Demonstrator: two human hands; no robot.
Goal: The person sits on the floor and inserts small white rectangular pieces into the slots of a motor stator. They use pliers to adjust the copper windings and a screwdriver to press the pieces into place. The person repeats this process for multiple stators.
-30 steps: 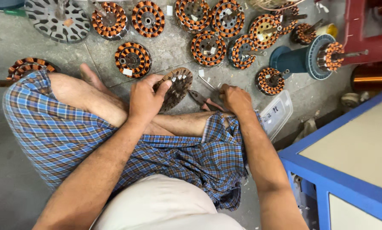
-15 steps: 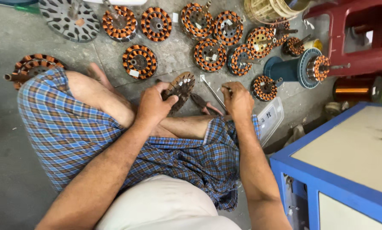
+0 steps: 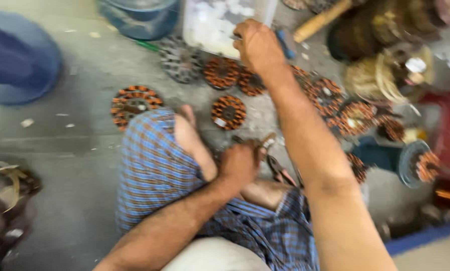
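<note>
Reaching way up top center, the right hand point(image 3: 257, 45) is curled at the rim of a clear tub point(image 3: 220, 22); too blurry to tell if it's gripping anything. Left hand point(image 3: 240, 163), mid-frame over the lap, is closed around a stator point(image 3: 257, 145). More copper-wound stators point(image 3: 228, 112) lie on the floor point(image 3: 74, 150) between them.

Blue-checked cloth point(image 3: 154, 170), orange-and-black wound coils point(image 3: 228, 112), seemingly clear white-filled box point(image 3: 220, 22).

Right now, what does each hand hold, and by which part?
Left hand grips a wound stator by its near edge. Right hand reaches the clear container; its hold cannot be told.
</note>
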